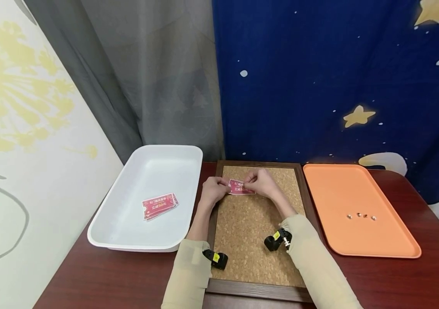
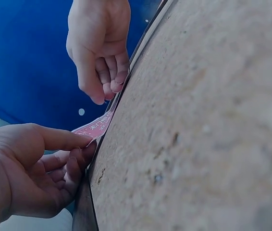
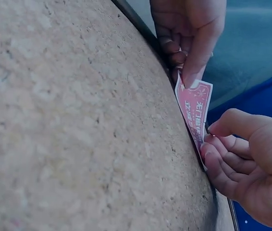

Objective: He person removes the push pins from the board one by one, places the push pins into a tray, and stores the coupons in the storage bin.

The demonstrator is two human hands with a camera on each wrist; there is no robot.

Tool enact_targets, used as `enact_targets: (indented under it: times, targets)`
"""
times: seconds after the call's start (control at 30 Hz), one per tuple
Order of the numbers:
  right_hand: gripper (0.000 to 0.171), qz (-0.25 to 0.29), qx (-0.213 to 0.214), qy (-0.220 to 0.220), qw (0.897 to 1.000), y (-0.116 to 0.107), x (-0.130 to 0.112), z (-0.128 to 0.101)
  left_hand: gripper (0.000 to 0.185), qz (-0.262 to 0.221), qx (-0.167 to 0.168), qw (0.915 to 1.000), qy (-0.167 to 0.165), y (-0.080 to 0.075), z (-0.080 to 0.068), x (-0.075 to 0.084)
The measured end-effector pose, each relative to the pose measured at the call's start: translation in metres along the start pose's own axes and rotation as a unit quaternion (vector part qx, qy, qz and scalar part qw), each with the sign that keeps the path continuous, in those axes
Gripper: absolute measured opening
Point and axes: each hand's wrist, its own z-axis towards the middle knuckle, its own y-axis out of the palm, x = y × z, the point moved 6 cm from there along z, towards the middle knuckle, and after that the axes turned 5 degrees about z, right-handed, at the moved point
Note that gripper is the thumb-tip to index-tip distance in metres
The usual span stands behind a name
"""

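Note:
A red coupon (image 1: 236, 187) with white lettering lies near the far end of a framed corkboard (image 1: 250, 231). My left hand (image 1: 214, 190) pinches its left end between thumb and fingers; in the left wrist view that end lifts off the cork. At the coupon's right part is my right hand (image 1: 263, 183), thumb and forefinger brought together over its edge. In the right wrist view a tiny dark pin-like thing (image 3: 207, 128) shows at the right thumb tip, mostly hidden. Other right fingertips touch the coupon (image 3: 193, 108).
On the left stands a white bin (image 1: 127, 240) with several stacked red coupons (image 1: 159, 206) inside. An orange tray (image 1: 358, 231) on the right holds several small shiny pins (image 1: 374, 218). Curtains (image 1: 320, 86) hang behind the dark red table (image 1: 84, 283).

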Motion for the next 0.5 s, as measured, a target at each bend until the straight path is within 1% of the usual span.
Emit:
enact_targets:
  times: [0.17, 0.27, 0.37, 0.5]
  targets:
    - [0.008, 0.004, -0.015, -0.006, 1.000, -0.003, -0.002, -0.009, 0.007, 0.004, -0.003, 1.0000, -0.008, -0.002, -0.003, 0.000]
    - [0.008, 0.019, -0.022, -0.003, 1.000, -0.005, -0.002, -0.016, 0.008, 0.009, -0.006, 0.9999, -0.012, -0.003, -0.005, -0.001]
    - [0.010, 0.036, -0.022, 0.000, 0.999, -0.009, -0.001, -0.024, 0.007, 0.013, -0.011, 0.9998, -0.011, -0.004, -0.008, -0.001]
    - [0.012, 0.038, -0.016, -0.004, 0.999, -0.017, 0.001, -0.034, 0.007, 0.013, -0.025, 0.9995, -0.012, -0.004, -0.013, -0.001]
